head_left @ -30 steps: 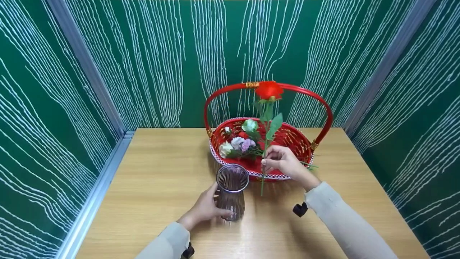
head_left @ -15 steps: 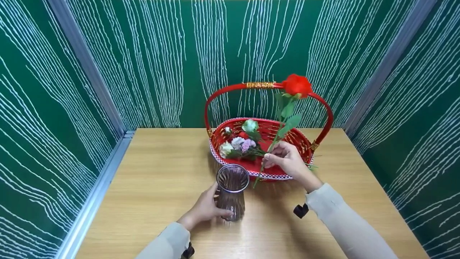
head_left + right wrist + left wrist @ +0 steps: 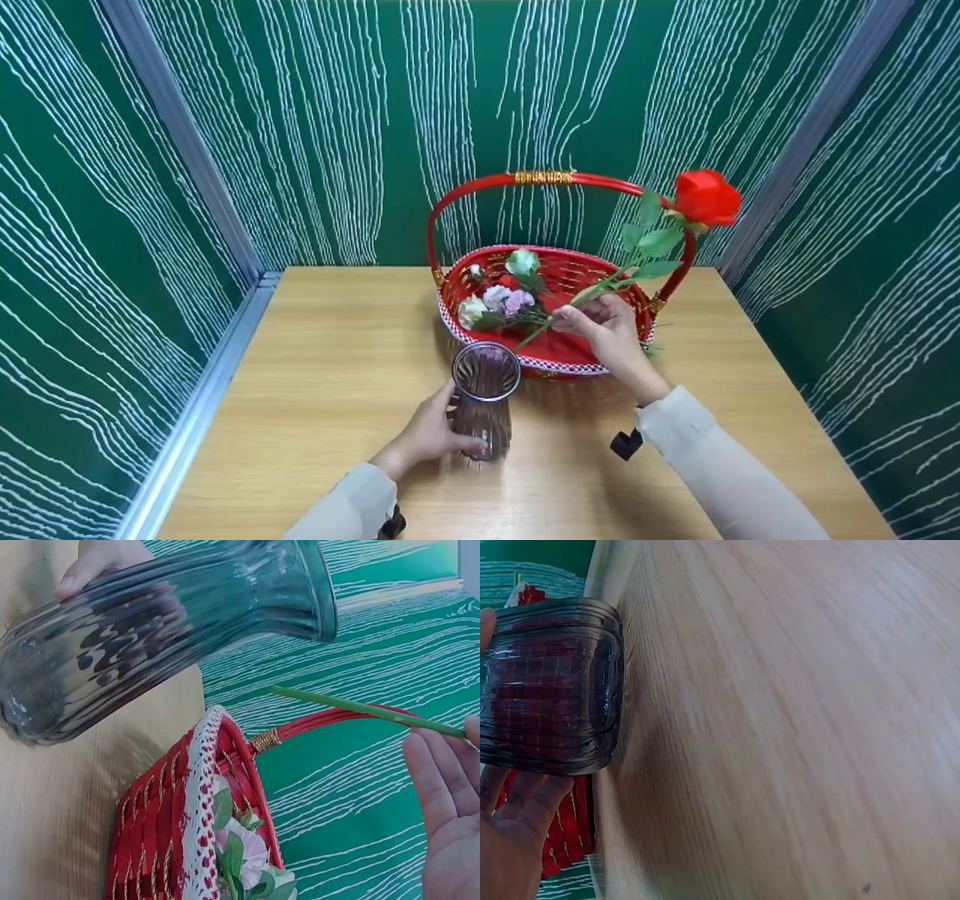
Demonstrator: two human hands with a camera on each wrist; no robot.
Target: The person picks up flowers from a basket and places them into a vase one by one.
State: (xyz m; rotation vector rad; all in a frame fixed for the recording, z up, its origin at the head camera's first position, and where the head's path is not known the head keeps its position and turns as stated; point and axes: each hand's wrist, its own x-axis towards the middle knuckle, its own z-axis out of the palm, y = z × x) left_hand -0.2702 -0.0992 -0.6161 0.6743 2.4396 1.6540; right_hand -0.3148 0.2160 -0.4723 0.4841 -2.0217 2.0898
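Note:
A ribbed, smoky glass vase [image 3: 484, 420] stands upright on the table, and no stems show inside it. My left hand [image 3: 427, 431] grips its lower part, thumb in front and fingers around the left side. Above the basket, my right hand [image 3: 607, 334] pinches the stem of a red rose [image 3: 705, 199]. The bloom leans up to the right, and the bare stem end [image 3: 322, 699] points down-left, close to the vase mouth but outside it in the right wrist view. Behind the vase sits a red wicker basket [image 3: 551, 367] with several flowers [image 3: 495, 298] in its left half.
The basket's tall red handle [image 3: 480, 182] arches behind the rose. A few green stems [image 3: 654, 349] poke out past the basket's right rim. Green walls with white lines [image 3: 330, 135] enclose the wooden table [image 3: 322, 360] at the back and sides.
The rose has tipped over to the right, its bloom swinging from above the handle's middle to beyond its right side. Its stem end has risen leftward toward the vase mouth. The left hand and vase stay put.

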